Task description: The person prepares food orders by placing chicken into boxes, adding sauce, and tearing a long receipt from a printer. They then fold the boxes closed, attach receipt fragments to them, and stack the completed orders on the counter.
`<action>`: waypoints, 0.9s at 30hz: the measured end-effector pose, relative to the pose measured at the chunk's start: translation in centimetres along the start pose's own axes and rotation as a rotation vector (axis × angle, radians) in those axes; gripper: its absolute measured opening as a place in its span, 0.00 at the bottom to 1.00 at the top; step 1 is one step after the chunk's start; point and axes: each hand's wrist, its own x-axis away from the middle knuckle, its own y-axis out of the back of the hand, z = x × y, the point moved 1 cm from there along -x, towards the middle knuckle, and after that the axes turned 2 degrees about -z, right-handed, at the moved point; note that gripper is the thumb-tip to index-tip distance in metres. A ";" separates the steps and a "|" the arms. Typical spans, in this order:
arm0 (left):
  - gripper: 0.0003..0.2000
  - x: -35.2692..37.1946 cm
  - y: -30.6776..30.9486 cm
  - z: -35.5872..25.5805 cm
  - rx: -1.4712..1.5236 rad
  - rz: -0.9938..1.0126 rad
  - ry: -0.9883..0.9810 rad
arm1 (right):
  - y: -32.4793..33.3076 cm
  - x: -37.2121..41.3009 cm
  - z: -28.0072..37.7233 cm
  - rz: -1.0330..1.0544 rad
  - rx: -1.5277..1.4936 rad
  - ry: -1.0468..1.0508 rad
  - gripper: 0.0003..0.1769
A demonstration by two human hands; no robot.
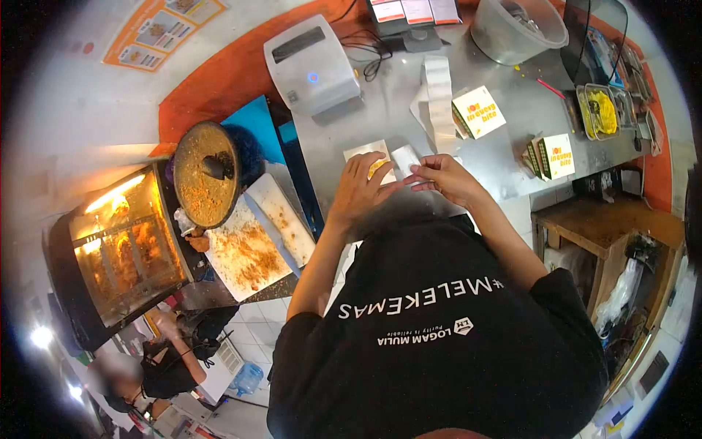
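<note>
My left hand point(359, 184) lies over a small white box point(357, 153) with a yellow printed patch, its fingers stretched out and apart. Just right of that box is a small white roll point(404, 159), apparently of paper. My right hand point(447, 180) pinches at the near end of the roll, the thumb and index finger close together. The fingertips of both hands almost meet there. Behind the roll, a long white paper strip point(439, 102) lies on the steel table point(391, 99). Beside the strip stands a printed yellow and white box point(480, 112).
A white label printer point(313, 66) with a blue light stands at the back left. Further right are another printed box point(552, 157), a plastic tub point(519, 33) and a tray with yellow contents point(602, 113). At left are a crumb-strewn board point(248, 252), a lit glass oven point(124, 249) and another person point(172, 373).
</note>
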 end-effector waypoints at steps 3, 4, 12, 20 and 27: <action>0.29 1.0 -0.2 1.7 -0.063 0.275 0.106 | 2.6 -0.3 -2.3 -0.123 0.223 0.059 0.17; 0.33 1.5 -0.3 2.6 -0.188 0.398 0.178 | 3.3 -0.3 -2.7 -0.160 0.429 0.108 0.17; 0.37 3.7 -4.4 5.3 -0.181 0.258 0.650 | 2.4 -0.6 -2.3 0.011 0.568 0.132 0.16; 0.43 2.9 -2.6 3.1 1.021 0.282 1.104 | -2.2 -2.0 -0.1 -0.154 1.009 0.662 0.22; 0.47 4.6 -0.9 1.0 1.431 0.629 0.998 | 0.5 0.9 -1.6 -0.088 1.011 0.295 0.31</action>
